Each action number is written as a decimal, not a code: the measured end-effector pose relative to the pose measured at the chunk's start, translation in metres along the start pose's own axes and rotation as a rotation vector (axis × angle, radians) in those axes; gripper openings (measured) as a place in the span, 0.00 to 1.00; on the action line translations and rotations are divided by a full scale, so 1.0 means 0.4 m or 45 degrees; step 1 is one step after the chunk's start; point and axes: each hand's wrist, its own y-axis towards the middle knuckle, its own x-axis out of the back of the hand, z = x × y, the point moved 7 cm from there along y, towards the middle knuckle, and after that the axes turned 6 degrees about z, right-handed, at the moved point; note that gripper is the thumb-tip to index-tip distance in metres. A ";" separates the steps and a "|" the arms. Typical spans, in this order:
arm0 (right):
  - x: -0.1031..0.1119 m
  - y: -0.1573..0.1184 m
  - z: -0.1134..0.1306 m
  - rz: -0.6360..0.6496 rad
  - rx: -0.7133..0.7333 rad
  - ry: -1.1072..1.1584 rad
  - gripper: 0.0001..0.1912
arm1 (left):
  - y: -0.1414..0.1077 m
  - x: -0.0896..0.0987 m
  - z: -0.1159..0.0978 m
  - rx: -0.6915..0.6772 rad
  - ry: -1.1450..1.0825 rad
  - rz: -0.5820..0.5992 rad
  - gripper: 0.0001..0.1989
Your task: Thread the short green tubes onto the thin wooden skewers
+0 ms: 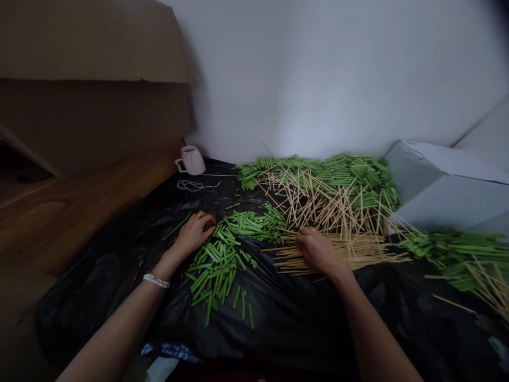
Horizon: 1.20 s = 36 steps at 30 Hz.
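My left hand (pixel 195 232) is beside the left edge of a pile of cut green stalk pieces (pixel 217 260). Its fingers are curved, with a gap between thumb and forefinger, and I see nothing held in them. Over a bundle of thin wooden skewers (pixel 358 249) lies my right hand (pixel 317 248), its fingers closed at the skewers' left part. Its fingertips are partly hidden, and a skewer seems to be pinched there. Behind this bundle, more skewers with green pieces (pixel 353 172) on their far ends lie crisscrossed in a heap.
Black plastic sheeting (pixel 278 313) lies under everything. A white mug (pixel 193 161) and a tangle of pale string (pixel 194 185) are at the back left. Cardboard (pixel 95 106) rises at left, a white box (pixel 433 185) at right. More green-tipped skewers (pixel 457 249) lie far right.
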 end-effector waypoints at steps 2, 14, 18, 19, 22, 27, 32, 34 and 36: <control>0.000 0.001 0.001 -0.007 0.003 -0.004 0.11 | 0.002 -0.004 0.003 0.027 -0.058 -0.067 0.09; 0.069 -0.009 0.094 -0.321 0.112 0.056 0.11 | -0.007 -0.016 0.038 0.146 -0.317 -0.201 0.12; 0.122 -0.026 0.096 -0.513 0.144 0.143 0.11 | -0.007 -0.017 0.039 0.144 -0.325 -0.209 0.12; 0.138 -0.032 0.096 -0.565 0.163 0.176 0.11 | -0.007 -0.017 0.040 0.148 -0.323 -0.209 0.12; 0.182 -0.053 0.101 -0.702 0.211 0.272 0.10 | -0.007 -0.018 0.042 0.153 -0.324 -0.215 0.12; 0.271 -0.113 0.112 -1.039 0.234 0.353 0.14 | -0.009 -0.019 0.043 0.147 -0.326 -0.218 0.12; 0.352 -0.205 0.112 -1.417 0.137 0.409 0.18 | -0.010 -0.017 0.043 0.133 -0.317 -0.212 0.13; 0.367 -0.246 0.101 -1.618 0.049 0.488 0.18 | -0.010 -0.016 0.042 0.123 -0.319 -0.212 0.12; 0.364 -0.267 0.083 -1.753 -0.027 0.570 0.19 | -0.010 -0.016 0.042 0.118 -0.323 -0.208 0.13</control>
